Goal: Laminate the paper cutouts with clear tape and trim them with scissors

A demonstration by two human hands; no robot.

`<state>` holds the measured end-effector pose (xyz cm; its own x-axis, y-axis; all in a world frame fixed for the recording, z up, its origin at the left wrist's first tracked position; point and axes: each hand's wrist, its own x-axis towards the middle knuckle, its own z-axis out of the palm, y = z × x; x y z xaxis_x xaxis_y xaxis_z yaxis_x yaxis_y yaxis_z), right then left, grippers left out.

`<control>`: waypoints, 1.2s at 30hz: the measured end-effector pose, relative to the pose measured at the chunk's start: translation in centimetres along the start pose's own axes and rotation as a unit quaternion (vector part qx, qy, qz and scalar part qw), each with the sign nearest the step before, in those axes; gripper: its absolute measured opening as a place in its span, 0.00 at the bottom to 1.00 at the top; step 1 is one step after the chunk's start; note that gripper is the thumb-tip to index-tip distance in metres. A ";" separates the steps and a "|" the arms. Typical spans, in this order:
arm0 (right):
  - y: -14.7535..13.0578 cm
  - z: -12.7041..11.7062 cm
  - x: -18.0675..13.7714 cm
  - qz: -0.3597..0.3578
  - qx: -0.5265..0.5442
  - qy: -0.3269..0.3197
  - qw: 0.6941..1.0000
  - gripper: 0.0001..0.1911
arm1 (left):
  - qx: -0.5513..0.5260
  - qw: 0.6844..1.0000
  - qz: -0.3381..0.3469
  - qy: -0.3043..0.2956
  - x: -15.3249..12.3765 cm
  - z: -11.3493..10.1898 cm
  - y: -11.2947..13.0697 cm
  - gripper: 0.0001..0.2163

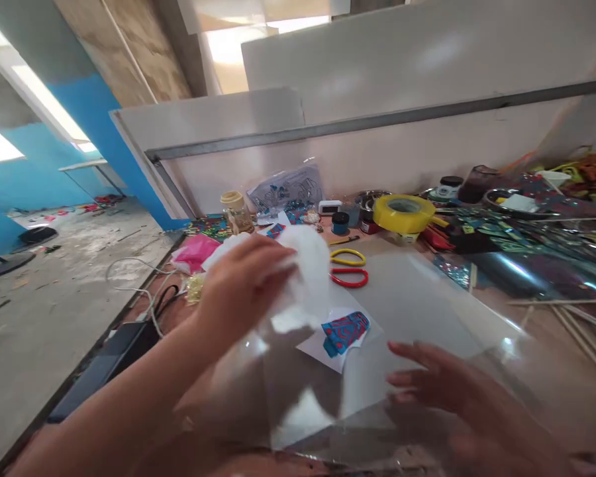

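Broadly, a desk (559, 341), overlaid with a see-through sheet (414, 285); above it, a left hand (243, 285) pinched on a thin, blurred white sheet (312, 265) and a right hand (430, 377) with fingers apart; between both, near the right hand, white paper (318, 346) bearing a blue-and-red patterned piece (346, 331); just behind, a red loop handle (366, 278).
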<state>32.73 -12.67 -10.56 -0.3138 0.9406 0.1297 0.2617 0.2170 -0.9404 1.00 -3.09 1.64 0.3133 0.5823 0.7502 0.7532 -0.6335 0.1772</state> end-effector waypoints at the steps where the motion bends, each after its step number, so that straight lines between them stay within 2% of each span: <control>1: -1.0 0.5 0.7 -0.054 0.045 0.018 0.997 0.34 | -0.020 0.997 0.054 -0.054 -0.4 0.6 2.5 0.06; 2: -1.8 1.1 1.2 -0.061 0.050 0.028 0.997 0.38 | -0.048 0.989 0.096 -0.105 -0.7 1.3 4.8 0.07; 3: -2.5 1.6 1.7 -0.056 0.042 0.034 0.997 0.39 | -0.086 0.973 0.135 -0.166 -1.1 1.9 6.6 0.08; 5: -3.5 1.9 1.9 -0.021 0.023 0.066 0.997 0.30 | -0.161 0.945 0.170 -0.228 -1.7 2.7 8.9 0.08; 7: -4.1 0.9 1.3 0.049 -0.004 0.115 0.992 0.19 | -0.215 0.933 0.137 -0.254 -2.0 2.9 9.1 0.15; 9: -4.3 -1.1 0.1 0.116 -0.046 0.173 0.977 0.16 | -0.230 0.932 0.063 -0.273 -2.3 2.6 7.9 0.26; 11: -4.1 -3.0 -1.0 0.131 -0.129 0.228 0.956 0.14 | -0.195 0.927 -0.005 -0.320 -2.7 2.2 6.3 0.25; 12: -3.9 -3.6 -1.3 0.114 -0.181 0.238 0.948 0.12 | -0.164 0.920 -0.028 -0.354 -3.1 2.2 5.7 0.23; 14: -3.1 -3.8 -1.6 0.024 -0.279 0.216 0.935 0.10 | -0.101 0.892 -0.050 -0.437 -4.3 2.4 5.2 0.25; 16: -2.0 -2.7 -1.2 -0.093 -0.348 0.143 0.922 0.12 | -0.063 0.857 -0.043 -0.510 -5.5 2.8 5.7 0.28; 18: -0.6 -0.7 -0.6 -0.179 -0.391 0.060 0.901 0.23 | -0.075 0.836 -0.010 -0.543 -6.4 3.1 6.6 0.22; 20: 0.5 1.3 -0.1 -0.226 -0.413 -0.013 0.882 0.39 | -0.136 0.830 0.012 -0.541 -6.7 3.3 7.0 0.15; 21: 0.9 2.0 0.0 -0.239 -0.417 -0.041 0.876 0.42 | -0.163 0.835 0.008 -0.525 -6.6 3.4 6.8 0.12; 22: 1.1 2.5 0.1 -0.251 -0.412 -0.063 0.874 0.39 | -0.176 0.846 -0.003 -0.503 -6.4 3.6 6.5 0.09; 24: 0.9 2.7 0.1 -0.276 -0.378 -0.092 0.879 0.26 | -0.147 0.875 -0.032 -0.460 -6.0 4.2 5.4 0.07; 26: 0.2 2.3 0.2 -0.274 -0.340 -0.119 0.892 0.18 | -0.084 0.895 -0.019 -0.437 -6.0 5.3 4.0 0.09; 29: -0.5 1.2 0.4 -0.208 -0.296 -0.196 0.912 0.18 | -0.030 0.903 0.043 -0.426 -6.6 7.2 2.5 0.13; 32: 0.5 0.1 -0.1 -0.234 -0.160 -0.308 0.908 0.15 | 0.006 0.917 0.046 -0.396 -7.0 8.3 1.4 0.14; 34: 1.6 -0.6 -0.9 -0.218 -0.125 -0.300 0.920 0.14 | 0.020 0.921 0.025 -0.389 -6.9 8.5 0.8 0.14; 36: 2.2 -1.0 -1.4 -0.152 -0.153 -0.184 0.959 0.14 | 0.019 0.921 0.005 -0.390 -6.7 8.6 0.3 0.14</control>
<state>34.71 -13.28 -12.54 -0.7042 0.6781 0.2106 0.3446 0.5857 -0.7336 4.06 -2.77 -8.75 0.6292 0.7746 0.0640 0.7628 -0.6312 0.1401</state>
